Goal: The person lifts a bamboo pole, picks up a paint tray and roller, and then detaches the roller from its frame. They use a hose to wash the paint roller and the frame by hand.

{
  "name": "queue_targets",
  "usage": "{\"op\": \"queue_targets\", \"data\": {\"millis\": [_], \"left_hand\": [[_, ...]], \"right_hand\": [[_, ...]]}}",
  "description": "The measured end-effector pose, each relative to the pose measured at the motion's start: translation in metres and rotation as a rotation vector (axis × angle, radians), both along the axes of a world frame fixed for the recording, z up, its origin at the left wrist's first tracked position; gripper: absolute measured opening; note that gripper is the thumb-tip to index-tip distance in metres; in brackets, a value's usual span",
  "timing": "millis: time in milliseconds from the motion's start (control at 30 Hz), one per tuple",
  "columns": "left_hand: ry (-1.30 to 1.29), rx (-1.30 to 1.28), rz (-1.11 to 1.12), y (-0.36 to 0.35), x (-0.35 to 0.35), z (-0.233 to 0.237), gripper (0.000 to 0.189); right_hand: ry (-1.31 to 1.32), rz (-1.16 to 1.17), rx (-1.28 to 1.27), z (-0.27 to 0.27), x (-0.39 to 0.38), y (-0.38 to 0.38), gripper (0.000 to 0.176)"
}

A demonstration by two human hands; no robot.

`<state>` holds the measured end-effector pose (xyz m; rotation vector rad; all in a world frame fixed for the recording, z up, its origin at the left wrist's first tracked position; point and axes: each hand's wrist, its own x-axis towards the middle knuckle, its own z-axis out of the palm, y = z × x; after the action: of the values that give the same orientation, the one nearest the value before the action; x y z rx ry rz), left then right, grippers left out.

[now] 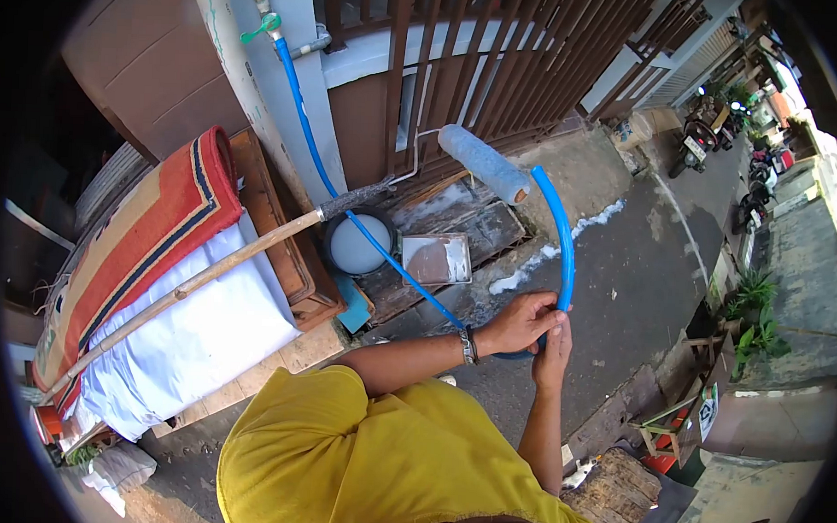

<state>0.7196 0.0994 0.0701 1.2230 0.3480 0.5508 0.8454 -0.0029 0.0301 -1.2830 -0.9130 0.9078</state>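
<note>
A blue hose [567,253] is gripped by both hands, and its free end curves up and away from me. My left hand [518,322], with a bracelet at the wrist, pinches the hose from the left. Just below it, my right hand [553,352] is closed around the same stretch of hose. The hose's other part runs under my left wrist and back to a tap with a green handle [264,26]. Past the free end is a fluffy blue-grey paint roller [482,162] on a wire frame, joined to a long bamboo pole [210,277].
A dark bucket [331,249] of cloudy liquid stands near the wall, beside a whitish square container [437,259]. Left, a red patterned rug [176,198] and white sheet [195,323] cover furniture. A brown barred fence [536,58] lines the alley; motorcycles [699,142] stand farther off.
</note>
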Motion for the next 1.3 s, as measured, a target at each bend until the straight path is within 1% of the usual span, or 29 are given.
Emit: {"op": "queue_targets", "data": {"millis": [33, 100, 133, 167, 233, 300, 333, 433, 467, 500, 567, 667, 767, 800, 900, 933, 1033, 1133, 1233, 1300], "left_hand": [[0.023, -0.019, -0.024, 0.000, -0.003, 0.003, 0.027], [-0.007, 0.376, 0.227, 0.003, -0.007, -0.003, 0.031], [-0.021, 0.574, 0.351, 0.006, -0.013, -0.005, 0.034], [0.052, 0.458, 0.325, 0.012, -0.029, 0.009, 0.037], [0.044, 0.234, 0.391, 0.034, -0.036, -0.019, 0.036], [0.131, 0.091, 0.429, 0.057, -0.053, -0.041, 0.039], [0.171, 0.020, 0.448, 0.067, -0.056, -0.047, 0.041], [0.117, -0.231, 0.568, 0.092, -0.046, -0.051, 0.046], [0.130, -0.173, 0.665, 0.102, -0.037, -0.048, 0.059], [0.203, 0.131, 0.790, 0.112, -0.031, -0.045, 0.065], [0.339, 0.752, 1.006, 0.127, -0.023, -0.021, 0.077], [0.564, 1.141, 0.889, 0.155, -0.018, 0.018, 0.095], [0.710, 1.304, 0.457, 0.191, -0.014, 0.012, 0.099], [0.707, 1.387, 0.466, 0.201, -0.011, -0.002, 0.092], [0.741, 1.416, 0.399, 0.209, -0.009, -0.013, 0.080], [0.641, 1.399, 0.438, 0.205, -0.012, -0.008, 0.071], [0.489, 1.366, 0.494, 0.204, -0.019, 0.000, 0.070], [0.461, 1.391, 0.495, 0.213, -0.026, -0.002, 0.072], [0.421, 1.402, 0.533, 0.221, -0.031, -0.013, 0.072], [0.478, 1.431, 0.532, 0.226, -0.029, -0.021, 0.073]], "right_hand": [[-0.022, -0.021, 0.026, 0.001, -0.003, -0.002, 0.059], [-0.067, -0.064, 0.078, 0.003, -0.012, -0.003, 0.055], [-0.040, -0.090, 0.083, 0.003, -0.013, -0.007, 0.050], [-0.034, -0.096, 0.083, 0.005, -0.013, -0.011, 0.049], [-0.020, -0.105, 0.083, 0.009, -0.013, -0.018, 0.048], [0.014, -0.131, 0.083, 0.013, -0.014, -0.022, 0.047], [0.025, -0.144, 0.077, 0.019, -0.014, -0.022, 0.047], [0.045, -0.165, 0.062, 0.026, -0.011, -0.017, 0.046], [0.049, -0.169, 0.057, 0.027, -0.010, -0.015, 0.045], [0.029, -0.170, 0.045, 0.030, -0.010, -0.012, 0.045], [-0.011, -0.172, 0.018, 0.039, -0.011, -0.008, 0.045], [-0.063, -0.175, 0.003, 0.057, -0.014, -0.005, 0.044], [-0.106, -0.177, 0.007, 0.068, -0.015, -0.004, 0.044], [-0.124, -0.184, 0.001, 0.069, -0.014, -0.003, 0.045], [-0.164, -0.200, -0.020, 0.071, -0.012, 0.000, 0.045], [-0.170, -0.204, -0.030, 0.073, -0.012, 0.001, 0.045], [-0.181, -0.207, -0.044, 0.075, -0.010, 0.003, 0.045], [-0.175, -0.203, -0.044, 0.080, -0.009, 0.005, 0.044], [-0.168, -0.197, -0.029, 0.081, -0.008, 0.009, 0.043], [-0.166, -0.189, -0.025, 0.082, -0.008, 0.011, 0.043]]}}
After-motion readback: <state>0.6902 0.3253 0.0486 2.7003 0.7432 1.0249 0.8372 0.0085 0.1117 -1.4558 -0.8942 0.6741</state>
